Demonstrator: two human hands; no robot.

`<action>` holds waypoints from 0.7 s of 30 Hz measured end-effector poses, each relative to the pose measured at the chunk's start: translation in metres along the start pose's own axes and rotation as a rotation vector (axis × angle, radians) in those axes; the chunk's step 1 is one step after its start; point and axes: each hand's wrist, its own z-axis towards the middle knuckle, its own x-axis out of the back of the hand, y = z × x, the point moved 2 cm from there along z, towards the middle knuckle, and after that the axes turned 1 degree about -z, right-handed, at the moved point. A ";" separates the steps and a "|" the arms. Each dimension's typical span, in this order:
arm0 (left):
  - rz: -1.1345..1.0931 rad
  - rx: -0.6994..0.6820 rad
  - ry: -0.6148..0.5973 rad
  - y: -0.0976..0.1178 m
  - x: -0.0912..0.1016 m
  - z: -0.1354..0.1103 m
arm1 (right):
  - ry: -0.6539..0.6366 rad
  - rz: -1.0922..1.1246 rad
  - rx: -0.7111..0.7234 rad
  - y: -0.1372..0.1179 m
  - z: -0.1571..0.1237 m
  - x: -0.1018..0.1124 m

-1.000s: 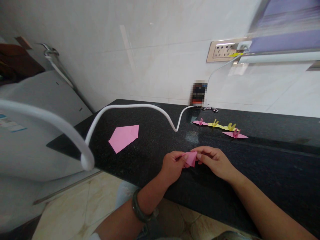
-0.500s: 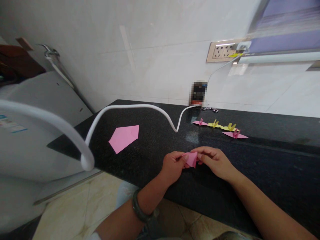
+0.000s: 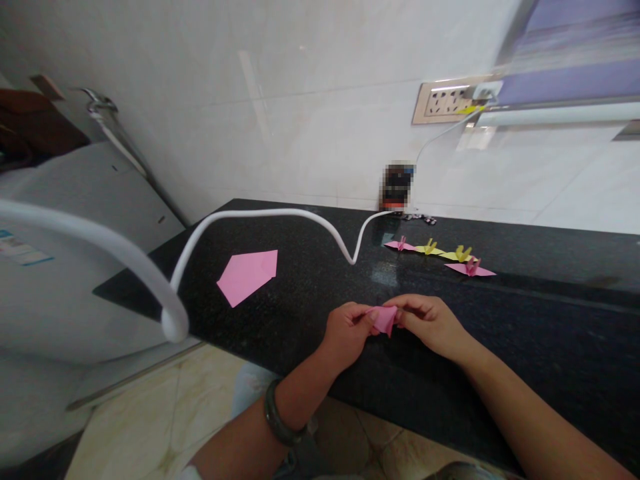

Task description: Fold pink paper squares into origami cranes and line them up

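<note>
Between my two hands is a small folded piece of pink paper, held just above the dark countertop. My left hand pinches its left end between thumb and fingers. On the other side, my right hand grips the right edge with thumb and fingertips; part of the paper there is hidden. Farther back on the right lie folded paper cranes: a pink crane, a yellow crane, another yellow crane and a pink crane nearest me.
A partly folded pink sheet lies on the counter to the left. A white flexible cable or arm arches across the left side to a pixelated object against the wall. A socket panel is on the tiled wall.
The folded pink paper has shifted very slightly to the right and its right side looks a little more bent. Both hands keep their hold nearly in place.
</note>
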 end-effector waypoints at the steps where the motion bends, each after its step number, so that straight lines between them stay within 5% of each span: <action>1: 0.012 -0.006 -0.001 0.000 0.000 0.000 | -0.007 0.003 0.008 -0.001 0.000 0.000; 21: 0.021 0.011 0.001 0.002 0.000 -0.001 | -0.048 0.016 0.031 -0.005 -0.002 0.002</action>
